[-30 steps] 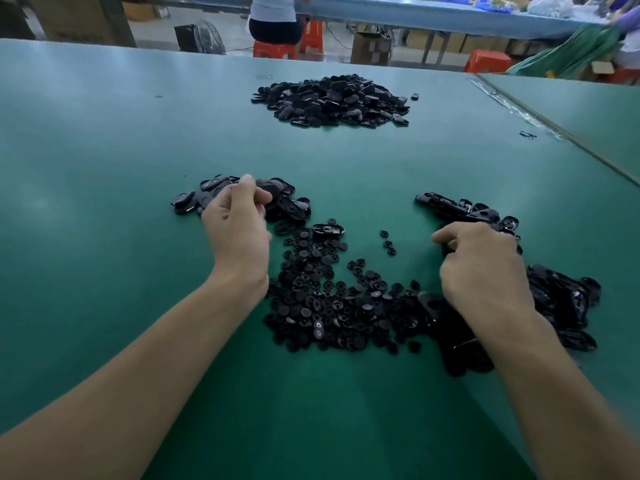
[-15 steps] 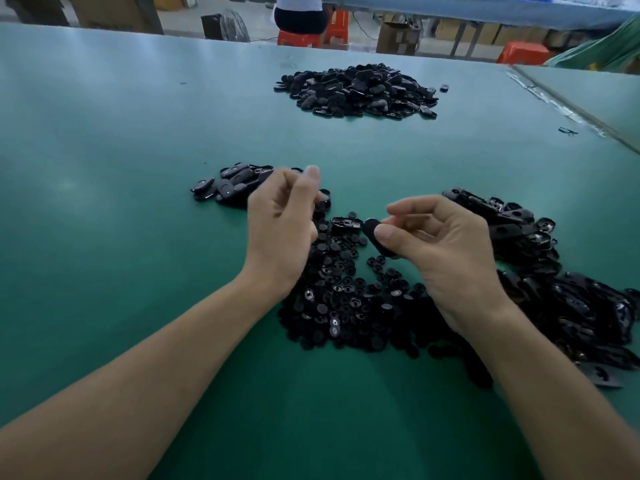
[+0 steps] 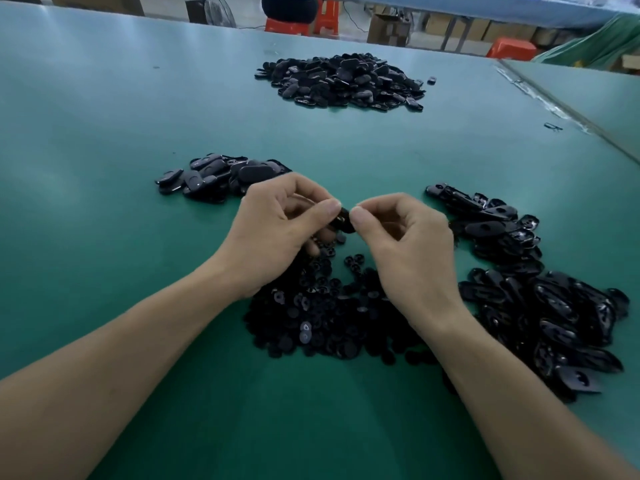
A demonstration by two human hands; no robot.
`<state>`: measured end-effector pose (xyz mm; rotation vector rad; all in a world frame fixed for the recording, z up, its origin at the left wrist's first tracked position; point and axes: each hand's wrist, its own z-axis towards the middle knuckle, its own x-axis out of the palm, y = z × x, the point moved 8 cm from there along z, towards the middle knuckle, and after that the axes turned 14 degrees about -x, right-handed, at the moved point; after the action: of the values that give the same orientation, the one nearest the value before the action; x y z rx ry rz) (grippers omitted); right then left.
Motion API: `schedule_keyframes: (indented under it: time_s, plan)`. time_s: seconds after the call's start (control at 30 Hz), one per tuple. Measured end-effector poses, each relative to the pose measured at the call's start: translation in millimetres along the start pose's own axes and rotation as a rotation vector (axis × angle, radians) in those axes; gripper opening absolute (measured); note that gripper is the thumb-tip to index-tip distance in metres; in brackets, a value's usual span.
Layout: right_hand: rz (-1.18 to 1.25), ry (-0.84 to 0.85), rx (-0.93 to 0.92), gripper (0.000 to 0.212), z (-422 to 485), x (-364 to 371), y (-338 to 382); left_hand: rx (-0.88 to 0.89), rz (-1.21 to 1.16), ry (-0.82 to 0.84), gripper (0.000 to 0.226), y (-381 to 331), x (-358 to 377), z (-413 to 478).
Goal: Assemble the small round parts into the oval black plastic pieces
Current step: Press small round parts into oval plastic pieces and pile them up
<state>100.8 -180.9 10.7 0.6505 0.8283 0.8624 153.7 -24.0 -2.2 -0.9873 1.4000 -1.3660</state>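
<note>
Oval piece now pinched by both hands above the round parts. Half a second back only the right hand held it; left hand has closed in. Fitting looks begun; round part hidden.

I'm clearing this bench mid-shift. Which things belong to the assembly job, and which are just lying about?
Job: left hand and right hand, both pinching a black piece; heap of round parts; oval pieces right; small oval pile left; far pile, probably.
Lying about: orange stool, cardboard box, fan, all beyond the table.
</note>
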Motion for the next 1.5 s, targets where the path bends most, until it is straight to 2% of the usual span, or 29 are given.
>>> schedule_keyframes:
  time_s: [0.07,0.13,0.2,0.3,0.53,0.7,0.9,1.1,1.3,1.5]
  plan:
    - [-0.114,0.016,-0.005,0.014,-1,2,1,-0.043,-0.084,-0.053,0.009,3,-7,2]
    - [-0.198,0.112,0.002,0.002,-3,11,-1,-0.077,-0.156,-0.078,0.01,6,-12,4]
    - [-0.309,0.24,-0.016,0.017,-7,20,-3,-0.099,-0.21,-0.078,0.008,7,-13,5]
    - [-0.384,0.331,-0.063,0.02,-9,28,1,-0.122,-0.241,-0.086,0.003,8,-14,6]
    - [-0.362,0.314,-0.086,0.008,-9,28,2,-0.134,-0.207,-0.096,0.006,5,-13,3]
    - [-0.33,0.327,-0.091,0.023,-11,30,4,-0.143,-0.214,-0.116,0.007,5,-14,2]
    - [-0.285,0.365,-0.087,0.003,-9,31,1,-0.141,-0.207,-0.123,0.008,6,-13,3]
    - [-0.312,0.383,-0.113,0.023,-12,33,0,-0.132,-0.189,-0.143,0.005,6,-14,3]
    - [-0.279,0.382,-0.113,0.004,-12,32,0,-0.14,-0.175,-0.153,0.006,7,-14,3]
    - [-0.293,0.378,-0.126,0.024,-11,34,1,-0.137,-0.175,-0.144,0.007,7,-13,4]
